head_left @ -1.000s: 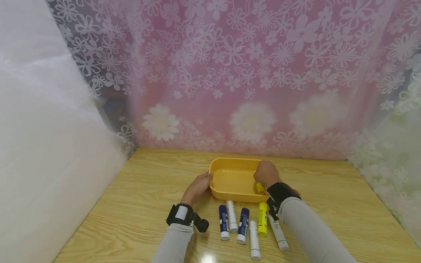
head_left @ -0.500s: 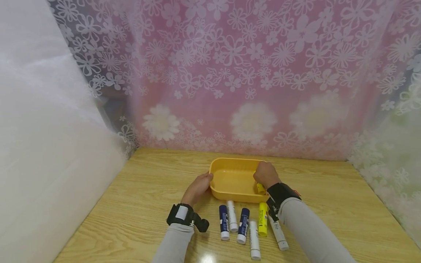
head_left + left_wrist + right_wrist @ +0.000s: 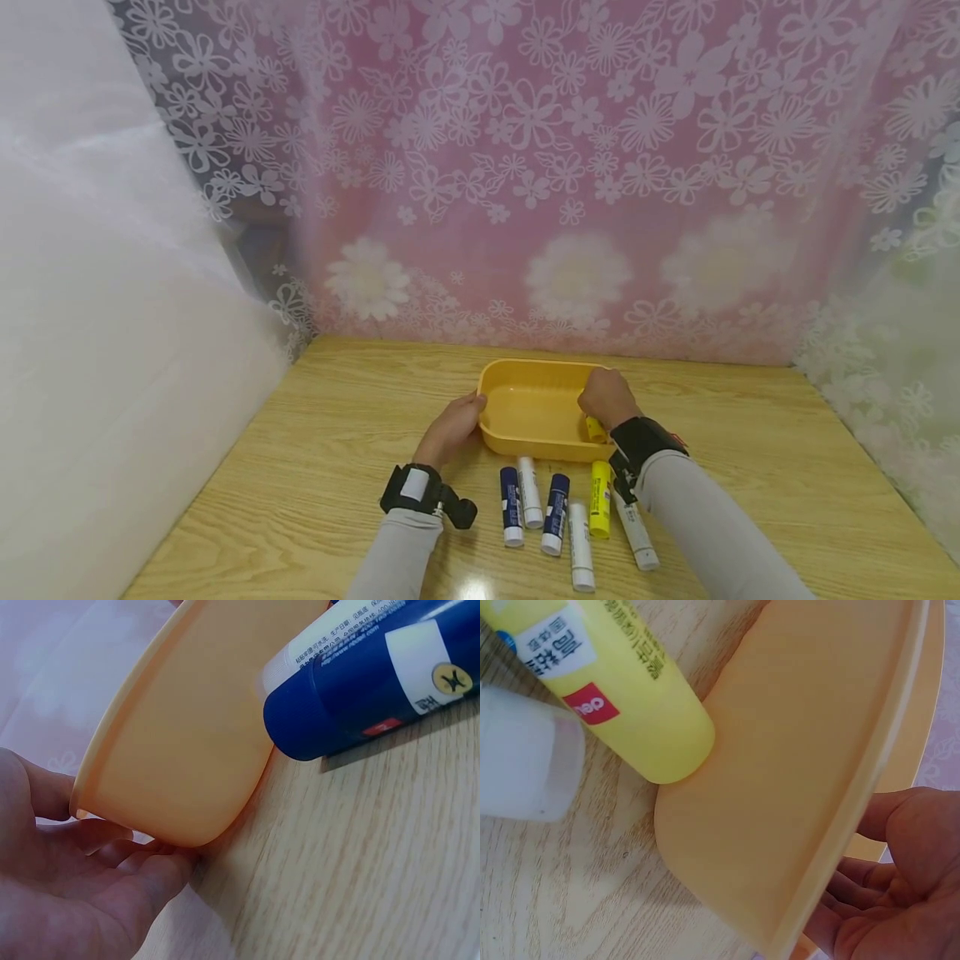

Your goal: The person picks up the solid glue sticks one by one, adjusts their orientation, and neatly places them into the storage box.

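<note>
A yellow-orange plastic tray (image 3: pixel 536 446) stands on the table. At its left end my left hand (image 3: pixel 453 423) holds it, thumb at the rim and the other fingers (image 3: pixel 161 874) under and against the outer wall. My right hand (image 3: pixel 609 397) reaches over the right end with curled fingers and grips a yellow glue stick (image 3: pixel 595 429) inside the tray. Most of that stick is hidden by the hand, and in the right wrist view the tray wall (image 3: pixel 780 765) hides it. Outside, another yellow glue stick (image 3: pixel 645 712) lies close against the wall.
In front of the tray lie two dark blue glue sticks (image 3: pixel 511 506) and several white ones (image 3: pixel 581 546), with the yellow one (image 3: pixel 600 500) among them. The wooden table (image 3: pixel 300 483) meets a flowered curtain (image 3: pixel 525 208) behind; a white sheet (image 3: pixel 112 292) hangs at left.
</note>
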Motion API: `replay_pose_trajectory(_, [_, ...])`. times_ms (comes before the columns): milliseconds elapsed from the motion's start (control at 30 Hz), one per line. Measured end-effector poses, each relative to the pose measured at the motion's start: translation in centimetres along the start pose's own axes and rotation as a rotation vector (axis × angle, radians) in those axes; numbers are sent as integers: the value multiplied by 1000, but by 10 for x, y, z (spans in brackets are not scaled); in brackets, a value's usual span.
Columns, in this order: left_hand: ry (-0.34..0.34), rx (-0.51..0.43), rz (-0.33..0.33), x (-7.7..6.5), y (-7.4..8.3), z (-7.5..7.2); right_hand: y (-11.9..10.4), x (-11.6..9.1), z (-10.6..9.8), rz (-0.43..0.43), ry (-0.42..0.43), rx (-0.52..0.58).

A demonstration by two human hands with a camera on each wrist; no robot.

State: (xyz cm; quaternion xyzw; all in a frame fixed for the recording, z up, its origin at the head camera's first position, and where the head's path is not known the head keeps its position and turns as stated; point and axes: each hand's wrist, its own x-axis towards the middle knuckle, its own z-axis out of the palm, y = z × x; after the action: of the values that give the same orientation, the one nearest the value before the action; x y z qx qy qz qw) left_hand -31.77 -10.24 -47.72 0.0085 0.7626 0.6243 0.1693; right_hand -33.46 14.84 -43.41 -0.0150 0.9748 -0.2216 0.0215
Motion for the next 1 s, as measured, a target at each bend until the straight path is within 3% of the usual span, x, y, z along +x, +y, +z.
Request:
replay_pose_trajectory(333, [-11,14,23,0,1,-1,1,1,0,13,-18,-10])
replay_pose_trajectory(767, [-13,-7,24,-3,3,0,2,2,0,-34,1,-22])
replay_pose_trajectory(1000, [-10,3,20,-4,2,0,2,-1,-2,-30,-5,17])
